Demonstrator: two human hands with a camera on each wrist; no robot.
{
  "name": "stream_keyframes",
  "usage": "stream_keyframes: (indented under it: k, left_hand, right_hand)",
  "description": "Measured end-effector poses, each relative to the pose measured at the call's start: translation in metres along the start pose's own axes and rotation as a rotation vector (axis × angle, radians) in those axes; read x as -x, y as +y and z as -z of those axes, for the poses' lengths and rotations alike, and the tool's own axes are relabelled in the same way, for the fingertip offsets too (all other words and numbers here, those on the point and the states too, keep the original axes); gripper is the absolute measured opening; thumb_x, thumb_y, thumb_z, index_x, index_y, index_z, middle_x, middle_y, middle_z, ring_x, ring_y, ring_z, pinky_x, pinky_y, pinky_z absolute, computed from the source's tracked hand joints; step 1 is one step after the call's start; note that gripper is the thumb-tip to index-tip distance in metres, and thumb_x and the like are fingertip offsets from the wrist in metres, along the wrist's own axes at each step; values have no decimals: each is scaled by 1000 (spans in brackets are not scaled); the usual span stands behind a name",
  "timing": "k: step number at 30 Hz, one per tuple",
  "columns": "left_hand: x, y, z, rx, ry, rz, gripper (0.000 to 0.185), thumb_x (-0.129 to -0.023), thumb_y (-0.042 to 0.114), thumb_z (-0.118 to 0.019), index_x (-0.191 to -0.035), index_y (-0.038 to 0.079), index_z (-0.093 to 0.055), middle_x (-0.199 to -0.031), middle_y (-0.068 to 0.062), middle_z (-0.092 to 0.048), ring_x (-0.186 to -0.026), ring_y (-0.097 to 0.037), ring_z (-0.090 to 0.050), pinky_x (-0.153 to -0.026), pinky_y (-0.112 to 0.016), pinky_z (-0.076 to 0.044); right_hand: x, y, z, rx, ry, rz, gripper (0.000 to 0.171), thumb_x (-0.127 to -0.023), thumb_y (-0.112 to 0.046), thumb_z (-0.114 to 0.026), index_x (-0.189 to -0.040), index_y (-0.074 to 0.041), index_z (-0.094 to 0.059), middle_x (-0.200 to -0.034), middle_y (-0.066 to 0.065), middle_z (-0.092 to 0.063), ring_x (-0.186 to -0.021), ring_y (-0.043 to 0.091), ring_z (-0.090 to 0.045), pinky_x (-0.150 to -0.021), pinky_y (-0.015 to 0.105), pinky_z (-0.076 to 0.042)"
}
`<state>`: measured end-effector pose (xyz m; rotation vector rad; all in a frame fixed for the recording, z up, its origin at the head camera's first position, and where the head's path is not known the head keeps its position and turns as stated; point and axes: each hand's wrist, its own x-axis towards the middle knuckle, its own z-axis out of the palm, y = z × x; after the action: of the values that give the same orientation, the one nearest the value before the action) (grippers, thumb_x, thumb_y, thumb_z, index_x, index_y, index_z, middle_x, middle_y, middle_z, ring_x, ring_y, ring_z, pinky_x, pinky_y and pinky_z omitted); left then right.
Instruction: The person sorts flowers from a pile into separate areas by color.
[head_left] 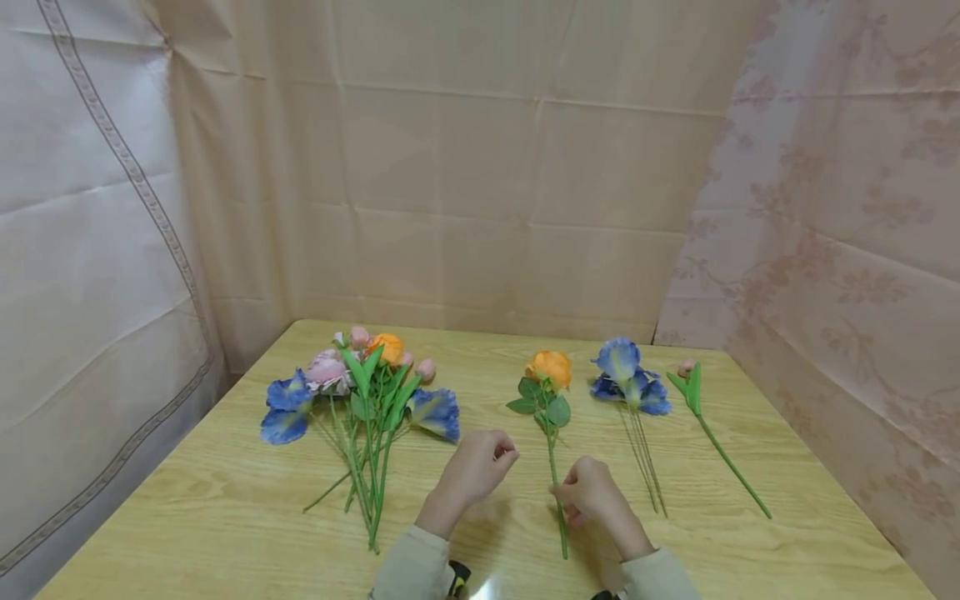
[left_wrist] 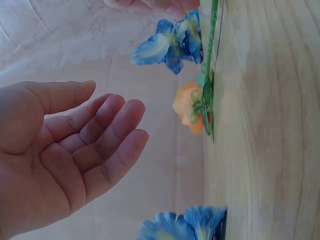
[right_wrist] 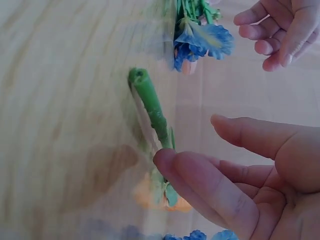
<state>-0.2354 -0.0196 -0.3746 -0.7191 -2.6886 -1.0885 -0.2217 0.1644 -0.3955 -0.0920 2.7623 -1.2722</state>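
Note:
A single orange flower [head_left: 549, 367] with a long green stem [head_left: 561, 533] lies on the wooden table [head_left: 225, 517] in front of me. My right hand [head_left: 592, 492] is at the middle of that stem. In the right wrist view its fingertips [right_wrist: 172, 162] touch the stem [right_wrist: 150, 100] while the thumb stays apart above it. My left hand [head_left: 480, 467] hovers just left of the stem with relaxed, loosely bent fingers [left_wrist: 115, 135] and holds nothing. The orange flower [left_wrist: 187, 112] lies beyond its palm.
A bunch of blue, pink and orange flowers [head_left: 367, 392] lies to the left. Blue irises [head_left: 626, 375] and a thin stem with a pink bud [head_left: 690, 383] lie to the right. Cloth sheets hang close behind and beside the table.

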Motion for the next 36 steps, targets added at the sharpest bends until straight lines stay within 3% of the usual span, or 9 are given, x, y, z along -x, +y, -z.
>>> stream_keyframes:
  k: [8,19,27,30,34,36]
  left_hand:
    - [-1,-17,16,-15,123,50,11,-86,10,-58,-85,2,-66,-75,-3,-61,-66,-13,-55,-57,-25,-44]
    - [8,-40,41,-19,273,151,9,-84,7,-60,-83,1,-65,-70,-2,-59,-60,-13,-53,-53,-26,-43]
    - [17,-62,64,-68,396,302,10,-80,5,-61,-83,-4,-65,-69,-7,-61,-63,-21,-57,-56,-34,-46]
    - [23,-73,74,-116,430,394,12,-80,5,-60,-83,-6,-64,-72,-12,-62,-68,-28,-59,-61,-39,-47]
    - [35,-87,86,-157,380,565,18,-82,7,-57,-91,-8,-62,-86,-22,-61,-79,-38,-58,-65,-45,-46]
    - [41,-94,90,-149,352,636,14,-82,7,-55,-80,-6,-59,-79,-22,-58,-72,-36,-56,-57,-43,-45]
  right_hand:
    - [2,-3,3,45,-2,105,18,-81,-7,-63,-66,3,-61,-47,8,-52,-37,20,-53,-39,30,-47]
    - [3,-4,2,71,6,114,14,-81,-10,-64,-71,-1,-60,-50,6,-53,-39,16,-52,-38,25,-43]
    - [4,-4,2,73,1,142,14,-80,-10,-64,-70,-1,-60,-49,5,-53,-39,17,-52,-36,24,-41]
    - [3,-3,2,67,-5,148,14,-81,-10,-64,-70,-1,-60,-49,6,-53,-39,17,-51,-36,23,-40]
    - [3,-3,2,60,-15,144,14,-81,-11,-64,-72,-1,-61,-50,6,-53,-39,16,-51,-36,24,-40]
    - [2,-3,2,58,-17,146,14,-81,-11,-64,-73,-1,-62,-51,6,-53,-39,16,-51,-36,24,-41]
